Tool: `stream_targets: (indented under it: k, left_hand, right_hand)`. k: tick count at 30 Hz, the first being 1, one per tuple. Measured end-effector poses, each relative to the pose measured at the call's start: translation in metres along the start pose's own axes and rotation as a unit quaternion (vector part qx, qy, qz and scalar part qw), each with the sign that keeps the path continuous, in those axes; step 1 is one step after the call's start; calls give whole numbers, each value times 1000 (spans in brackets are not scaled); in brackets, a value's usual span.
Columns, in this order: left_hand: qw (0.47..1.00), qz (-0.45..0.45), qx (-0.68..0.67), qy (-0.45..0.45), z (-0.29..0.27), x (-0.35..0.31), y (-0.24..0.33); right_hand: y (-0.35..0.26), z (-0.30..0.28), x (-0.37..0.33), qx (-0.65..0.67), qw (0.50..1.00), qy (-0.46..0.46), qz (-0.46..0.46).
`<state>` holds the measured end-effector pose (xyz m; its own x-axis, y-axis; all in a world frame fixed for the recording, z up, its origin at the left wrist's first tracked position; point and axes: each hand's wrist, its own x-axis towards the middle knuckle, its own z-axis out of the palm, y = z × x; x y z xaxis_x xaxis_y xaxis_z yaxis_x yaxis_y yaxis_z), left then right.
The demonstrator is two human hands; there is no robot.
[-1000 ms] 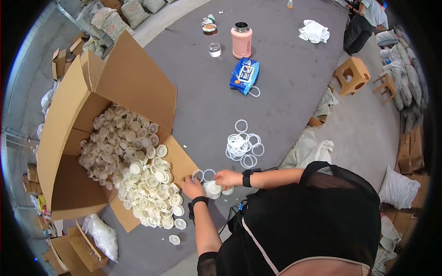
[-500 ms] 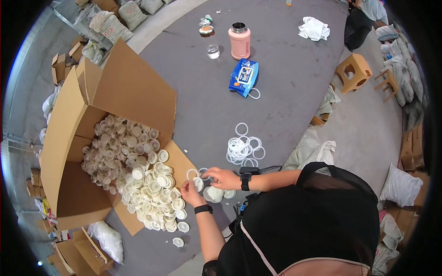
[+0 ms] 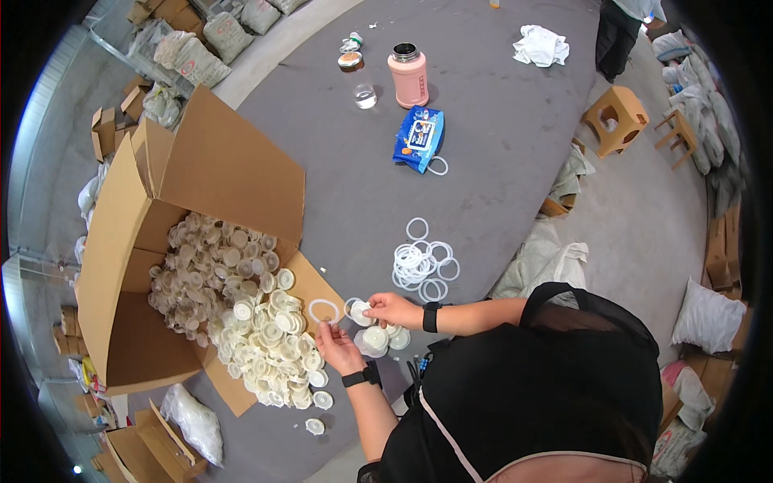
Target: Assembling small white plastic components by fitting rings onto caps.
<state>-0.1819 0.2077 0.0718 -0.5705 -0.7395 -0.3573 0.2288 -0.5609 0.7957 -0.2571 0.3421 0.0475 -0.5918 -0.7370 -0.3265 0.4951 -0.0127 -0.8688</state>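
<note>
My left hand [image 3: 337, 345] pinches a thin white ring [image 3: 324, 310] and holds it up over the flap of the big cardboard box [image 3: 121, 266]. My right hand [image 3: 388, 308] grips a small white round cap [image 3: 359, 310] just to the right of the ring. Under my hands sits a small stack of white caps [image 3: 377, 339]. The box lies on its side and spills a heap of white caps [image 3: 241, 314] onto its flap. A pile of loose white rings [image 3: 423, 262] lies on the grey mat beyond my right hand.
A pink bottle [image 3: 408, 76], a clear cup [image 3: 365, 97] and a blue wipes pack [image 3: 419, 138] stand farther out on the mat [image 3: 483, 121]. A wooden stool [image 3: 616, 119], a white cloth [image 3: 540, 45], sacks and smaller cardboard boxes [image 3: 141, 447] surround it. Another person's legs [image 3: 620, 24] are at the top right.
My left hand has lifted a white ring away from the cap, and my right hand now holds the cap apart from it. The view has shifted slightly.
</note>
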Motion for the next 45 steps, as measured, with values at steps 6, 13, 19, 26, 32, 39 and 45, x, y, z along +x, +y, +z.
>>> stream_targets:
  k: [6, 13, 19, 26, 32, 39, 45]
  left_hand:
    - [979, 113, 168, 3, 29, -31, -7]
    - [758, 409, 483, -159, 34, -47, -8]
    - [744, 419, 483, -195, 39, -50, -9]
    - [897, 273, 316, -146, 43, -57, -19]
    - [986, -43, 21, -161, 44, -59, -14]
    - [962, -170, -139, -161, 40, -57, -10]
    - [976, -121, -100, -151, 57, -74, 6]
  right_hand:
    - [-11, 0, -9, 207, 975, 25, 81]
    - [-22, -10, -21, 306, 950, 7, 65]
    - [-43, -14, -35, 361, 930, -14, 62]
    - [-46, -11, -41, 282, 959, 3, -19]
    - [-51, -3, -47, 263, 963, -11, -59]
    - [-52, 13, -49, 337, 939, -28, -64]
    - [-73, 17, -61, 293, 953, -32, -71]
